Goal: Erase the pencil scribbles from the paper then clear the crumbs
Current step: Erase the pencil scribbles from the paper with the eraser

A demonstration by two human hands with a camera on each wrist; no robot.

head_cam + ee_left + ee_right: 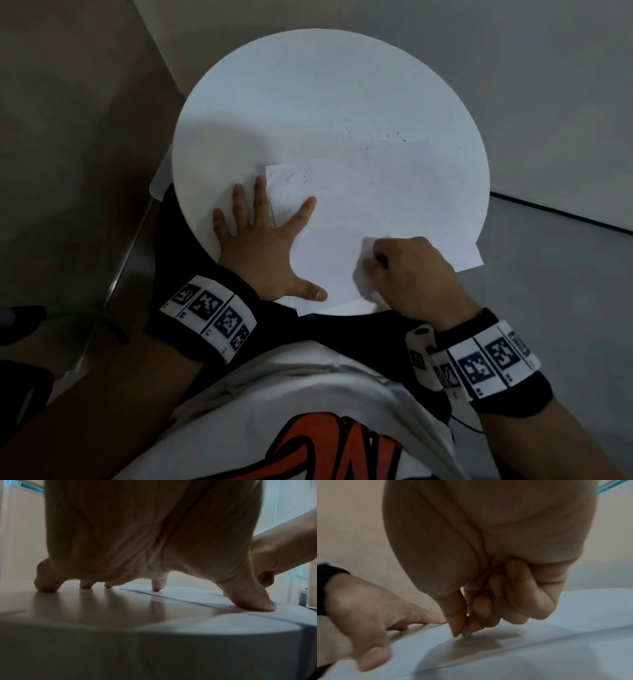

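- Round white table (pixel 308 85) against grey walls, seen from above; thick pale rim (pixel 154 649) filling the lower part of the left wrist view.
- White paper (pixel 394 192) lying flat on the near right part of the tabletop, one corner overhanging the right edge, another the near edge.
- Left hand (pixel 263 246) spread flat, fingers straight and apart, holding nothing; index fingertip and thumb pressing the left side of the sheet, the other fingertips resting on bare table just beside it.
- Same hand from the left wrist view (pixel 154 540): fingertips down on the surface, thumb planted on the paper (pixel 188 595) at right.
- Right hand (pixel 414 274) curled at the near edge of the sheet, just right of the left thumb, hands near each other but apart.
- Right hand (pixel 488 574) pinching a small grey eraser (pixel 466 633) between thumb and fingertips, its tip touching the paper (pixel 573 615); eraser itself hidden in the head view.
- Pale blurred smear (pixel 368 274) around the right fingers in the head view.
- Dark eraser crumbs (pixel 383 137) scattered along the far edge of the sheet and on the table beyond, well apart from both hands; a few more specks (pixel 305 173) near the far left corner, just beyond the left index finger.
- Faint grey marks near that corner, too dim to read.
- Black wristbands with white coded tags (pixel 212 315) on both wrists.
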